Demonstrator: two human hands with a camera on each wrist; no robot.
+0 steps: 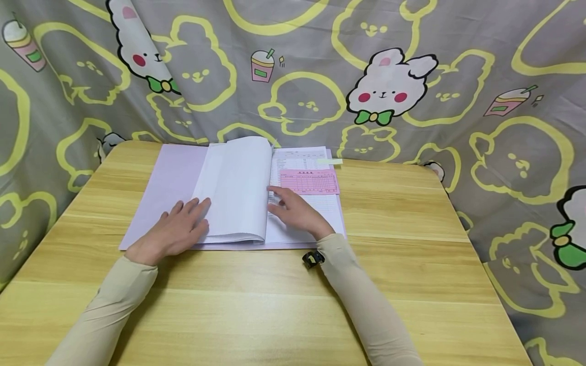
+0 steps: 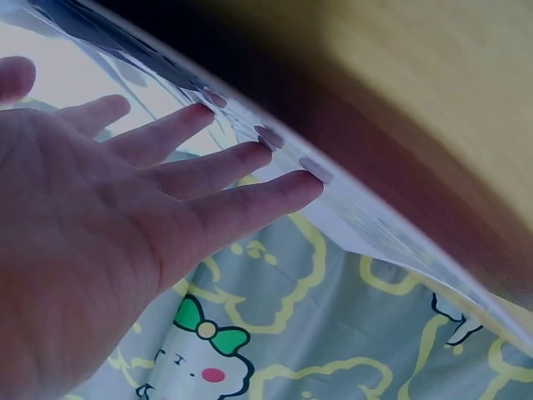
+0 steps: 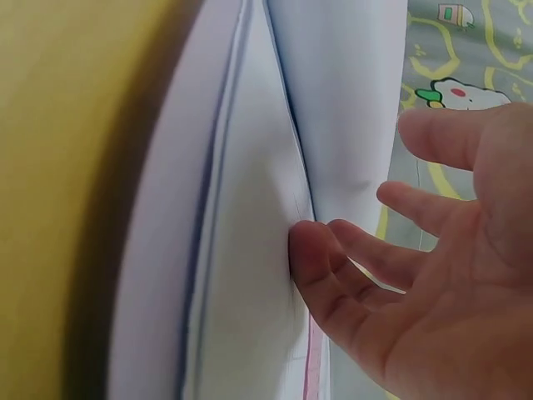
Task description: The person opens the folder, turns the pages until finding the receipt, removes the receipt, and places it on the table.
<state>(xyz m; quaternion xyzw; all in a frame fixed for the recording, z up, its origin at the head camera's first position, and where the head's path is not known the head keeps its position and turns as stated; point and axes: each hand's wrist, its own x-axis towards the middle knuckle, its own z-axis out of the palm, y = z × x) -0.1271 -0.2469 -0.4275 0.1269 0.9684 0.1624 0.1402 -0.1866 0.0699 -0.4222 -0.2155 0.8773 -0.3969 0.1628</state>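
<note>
A lilac folder [image 1: 160,188] lies spread on the table with white sheets inside. A bundle of white pages [image 1: 238,188] is turned over to the left, bulging along its right side. My left hand [image 1: 176,229] lies on the lower left of these pages, its fingers spread and touching paper in the left wrist view. Beside the bulging edge, my right hand [image 1: 297,211] hovers over the printed sheets [image 1: 295,157], its fingers loosely bent and nothing pinched. A pink printed form [image 1: 309,182] lies on those sheets, just beyond the right hand.
A pale yellow-green tab [image 1: 330,161] sticks out past the sheets' right edge. The wooden table [image 1: 403,244] ends against a grey curtain [image 1: 311,66] patterned with cartoon animals. A black clip-like piece [image 1: 313,258] sits at the right sleeve's cuff.
</note>
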